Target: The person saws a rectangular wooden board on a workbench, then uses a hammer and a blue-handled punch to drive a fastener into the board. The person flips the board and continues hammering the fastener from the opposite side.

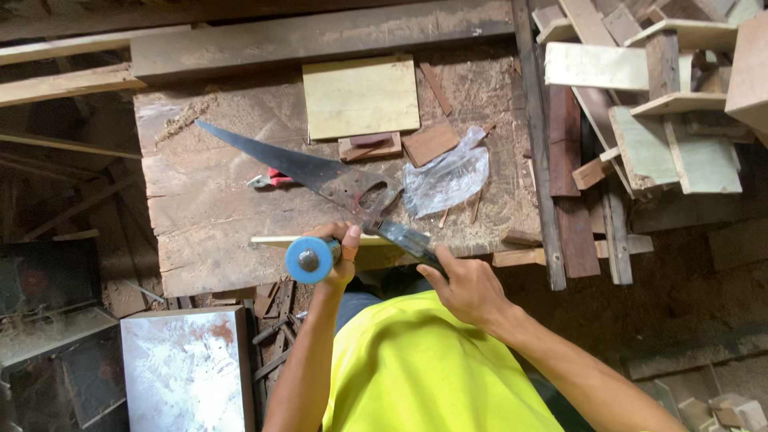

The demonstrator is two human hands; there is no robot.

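Looking straight down over a bright yellow shirt (424,368) at a worn wooden counter (208,232) dusted with sawdust. Left hand (340,252) gripping a tool with a round blue handle (309,259), end pointing up toward the camera, fingers closed tight around it at the counter's near edge. Right hand (468,288) closing around the lower end of a dark metal tool (408,240), angled up and to the left toward the left hand. Hands sitting close together, both clamped on their tools, just above a thin pale wooden strip (276,239) lying along the near edge.

Resting behind them, a rusty handsaw (296,166), blade pointing away to the left, handle nearly touching the dark tool. Lying under the blade, a small red-handled tool (272,179). Sitting farther back, a pale square board (362,97), small brown wood offcuts (400,146) and a crumpled clear plastic bag (448,176). Piled at the right, scrap timber (640,104).
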